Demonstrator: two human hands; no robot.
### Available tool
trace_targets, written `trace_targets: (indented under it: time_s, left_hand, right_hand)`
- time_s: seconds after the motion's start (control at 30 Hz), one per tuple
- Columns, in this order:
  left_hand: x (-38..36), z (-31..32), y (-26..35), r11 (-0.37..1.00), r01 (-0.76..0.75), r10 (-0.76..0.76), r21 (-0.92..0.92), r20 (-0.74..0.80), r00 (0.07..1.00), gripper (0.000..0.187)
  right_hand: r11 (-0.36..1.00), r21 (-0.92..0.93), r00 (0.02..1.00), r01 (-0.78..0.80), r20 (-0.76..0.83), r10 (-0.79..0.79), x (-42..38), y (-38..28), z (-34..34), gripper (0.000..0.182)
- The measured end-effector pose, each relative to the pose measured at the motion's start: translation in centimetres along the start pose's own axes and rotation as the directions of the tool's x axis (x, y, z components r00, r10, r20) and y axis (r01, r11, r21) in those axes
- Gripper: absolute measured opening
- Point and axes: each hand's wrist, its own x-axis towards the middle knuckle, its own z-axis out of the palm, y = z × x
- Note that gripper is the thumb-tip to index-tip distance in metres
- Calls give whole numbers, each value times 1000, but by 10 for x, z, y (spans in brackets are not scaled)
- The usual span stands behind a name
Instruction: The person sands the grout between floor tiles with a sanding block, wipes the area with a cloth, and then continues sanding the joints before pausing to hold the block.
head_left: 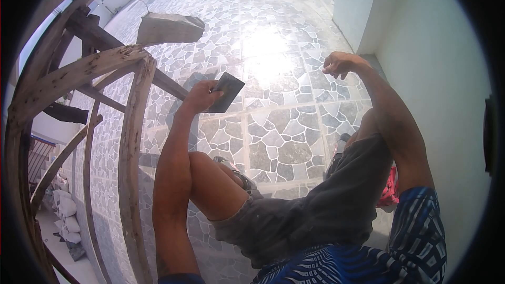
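Note:
My left hand [202, 96] grips a thin, dark rectangular slab [228, 92] by its left side, thumb across its face. The slab is tilted over the patterned stone floor [281, 142], and its kind does not show. Out to the right, beyond my knee, my right hand [342, 65] hangs in the air with its fingers curled in and nothing showing in them. Its forearm passes over my right leg. Both of my knees are bent, in grey shorts [300, 215].
Weathered wooden beams [131, 142] form a frame close on my left, with a flat grey piece [169, 29] at its top. A pale wall [436, 89] runs along my right. Something red [389, 189] lies behind my right leg. White sacks [66, 210] are piled at lower left.

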Motion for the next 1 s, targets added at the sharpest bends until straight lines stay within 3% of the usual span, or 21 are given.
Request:
trace_targets:
  time_s: [0.6,0.7,1.0]
  left_hand:
    - [-1,0,3,999,45,-45,-26,-4,999,30]
    - [-1,1,1,1000,-30,30,-4,-31,999,29]
    - [-2,0,3,1000,-24,23,-14,-18,1000,29]
  right_hand:
    - [1000,8,1000,5,-4,-5,0,0,0,45]
    - [1000,6,1000,6,3,-6,1,0,-1,45]
    - [1000,14,1000,5,2,-5,2,1,0,45]
